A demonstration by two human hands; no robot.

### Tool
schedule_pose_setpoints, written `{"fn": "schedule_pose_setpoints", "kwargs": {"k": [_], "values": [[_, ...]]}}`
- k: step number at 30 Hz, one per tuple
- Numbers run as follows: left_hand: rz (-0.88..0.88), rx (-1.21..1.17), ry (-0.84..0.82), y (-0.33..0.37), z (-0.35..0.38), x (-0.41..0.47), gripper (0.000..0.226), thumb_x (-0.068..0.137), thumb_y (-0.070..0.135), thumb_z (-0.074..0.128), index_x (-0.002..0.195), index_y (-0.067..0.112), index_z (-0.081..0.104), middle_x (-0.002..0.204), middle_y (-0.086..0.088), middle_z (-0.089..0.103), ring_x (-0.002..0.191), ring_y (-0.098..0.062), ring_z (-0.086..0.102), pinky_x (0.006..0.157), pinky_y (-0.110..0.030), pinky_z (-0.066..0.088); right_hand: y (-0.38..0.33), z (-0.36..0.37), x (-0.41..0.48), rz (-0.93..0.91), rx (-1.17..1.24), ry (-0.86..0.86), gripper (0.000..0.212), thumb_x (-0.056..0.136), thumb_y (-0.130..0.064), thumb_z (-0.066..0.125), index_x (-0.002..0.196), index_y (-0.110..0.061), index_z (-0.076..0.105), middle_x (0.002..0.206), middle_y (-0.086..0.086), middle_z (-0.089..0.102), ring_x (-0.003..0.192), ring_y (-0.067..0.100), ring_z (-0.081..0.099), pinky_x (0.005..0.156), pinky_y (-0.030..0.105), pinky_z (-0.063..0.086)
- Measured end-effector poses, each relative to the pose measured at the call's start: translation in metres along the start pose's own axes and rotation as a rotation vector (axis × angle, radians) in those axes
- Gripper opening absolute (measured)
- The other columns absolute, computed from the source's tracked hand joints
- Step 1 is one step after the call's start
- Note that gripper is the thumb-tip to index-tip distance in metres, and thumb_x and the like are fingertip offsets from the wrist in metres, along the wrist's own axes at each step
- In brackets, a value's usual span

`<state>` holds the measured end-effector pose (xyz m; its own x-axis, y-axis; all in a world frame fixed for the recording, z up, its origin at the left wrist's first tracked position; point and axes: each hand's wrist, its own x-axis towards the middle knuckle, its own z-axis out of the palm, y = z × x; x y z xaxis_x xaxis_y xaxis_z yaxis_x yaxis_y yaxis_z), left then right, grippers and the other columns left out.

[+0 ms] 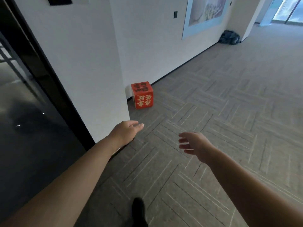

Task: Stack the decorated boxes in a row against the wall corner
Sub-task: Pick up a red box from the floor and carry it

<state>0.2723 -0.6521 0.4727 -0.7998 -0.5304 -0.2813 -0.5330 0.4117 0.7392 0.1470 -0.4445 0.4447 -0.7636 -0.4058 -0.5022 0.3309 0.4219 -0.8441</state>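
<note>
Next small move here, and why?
Probably turn to look for another box. The left hand and right hand are both open and empty, well short of the single red box, which sits on the carpet in the corner of the wall. No second box is in view.

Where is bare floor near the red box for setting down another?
Bare carpet runs right of the red box along the back wall to the black bag, and in front of it toward the left hand and right hand. Its left is tight against the jutting wall.

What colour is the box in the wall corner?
Red cube-shaped box with gold characters; head view.
</note>
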Motion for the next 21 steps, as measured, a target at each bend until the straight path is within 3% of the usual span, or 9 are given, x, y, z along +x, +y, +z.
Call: {"fn": "schedule_pose_setpoints", "kwargs": {"k": [4,10,14,21], "values": [[0.033,-0.002,-0.023,0.03,-0.018,0.156,0.052,0.096,0.045,0.052,0.139,0.016,0.052,0.145,-0.003,0.05,0.134,-0.021,0.045,0.109,-0.034,0.033,-0.067,0.0,0.124,-0.053,0.033,0.073,0.011,0.097,-0.011,0.054,0.09,-0.014,0.063,0.097,0.011,0.065,0.085,0.023,0.063,0.077,0.032,0.052],[0.052,0.025,-0.087,0.099,-0.041,0.35,0.045,0.096,0.044,0.053,0.133,0.019,0.058,0.138,-0.002,0.055,0.128,-0.022,0.048,0.104,-0.031,0.034,-0.171,-0.018,0.274,-0.061,0.137,0.145,0.012,0.096,-0.007,0.055,0.094,-0.012,0.066,0.087,0.007,0.064,0.078,0.021,0.062,0.067,0.027,0.049],[0.062,0.043,-0.143,0.135,-0.043,0.471,0.052,0.095,0.046,0.052,0.138,0.017,0.053,0.141,-0.004,0.053,0.129,-0.022,0.049,0.111,-0.036,0.035,-0.222,-0.031,0.383,-0.042,0.113,0.13,0.011,0.096,-0.01,0.055,0.095,-0.012,0.066,0.088,0.006,0.065,0.077,0.021,0.062,0.062,0.026,0.048],[-0.054,0.031,-0.099,0.152,-0.051,0.693,0.048,0.097,0.043,0.051,0.137,0.017,0.055,0.134,-0.005,0.059,0.114,-0.017,0.055,0.092,-0.026,0.035,-0.305,-0.04,0.637,0.003,0.045,0.046,0.013,0.095,-0.011,0.057,0.087,-0.016,0.066,0.082,0.004,0.062,0.07,0.019,0.059,0.063,0.028,0.045]]}}
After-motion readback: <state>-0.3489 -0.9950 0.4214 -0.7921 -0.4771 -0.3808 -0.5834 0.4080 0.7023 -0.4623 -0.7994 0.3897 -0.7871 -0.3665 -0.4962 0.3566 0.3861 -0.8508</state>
